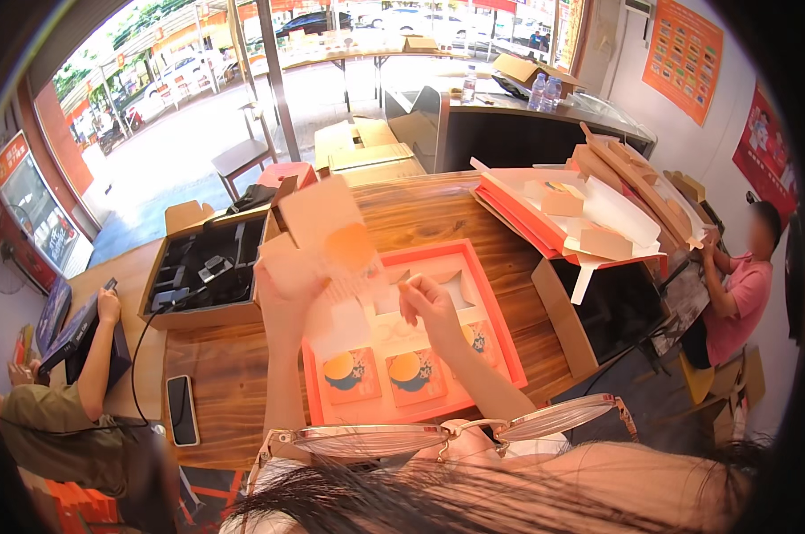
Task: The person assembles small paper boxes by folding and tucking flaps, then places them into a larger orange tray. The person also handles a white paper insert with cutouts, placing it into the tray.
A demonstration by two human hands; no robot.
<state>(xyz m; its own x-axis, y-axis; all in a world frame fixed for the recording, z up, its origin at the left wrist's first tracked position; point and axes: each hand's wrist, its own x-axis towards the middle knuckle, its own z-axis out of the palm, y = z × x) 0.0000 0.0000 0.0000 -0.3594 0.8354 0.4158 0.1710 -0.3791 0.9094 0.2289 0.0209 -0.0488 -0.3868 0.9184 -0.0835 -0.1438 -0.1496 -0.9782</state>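
My left hand (289, 298) is closed on a small unfolded carton (324, 222). The carton is pale, with an orange printed circle and open flaps, and it is tilted upright above the gift box. Close to the carton's lower right side is my right hand (427, 307), its fingers curled into a pinch; what is in them, if anything, I cannot make out. Under both hands lies the open red-rimmed gift box (500, 343) with a pale insert. Along its near side sit small square boxes (416, 376) printed with an orange circle and dark blue shapes. Its far part shows star-like openings.
A phone (182, 410) lies left on the wooden table (233, 374). Behind it stands a cardboard box (216, 316) with black contents and a cable. Stacked red and white cartons (554, 222) rise at the right. People work at the left and right edges.
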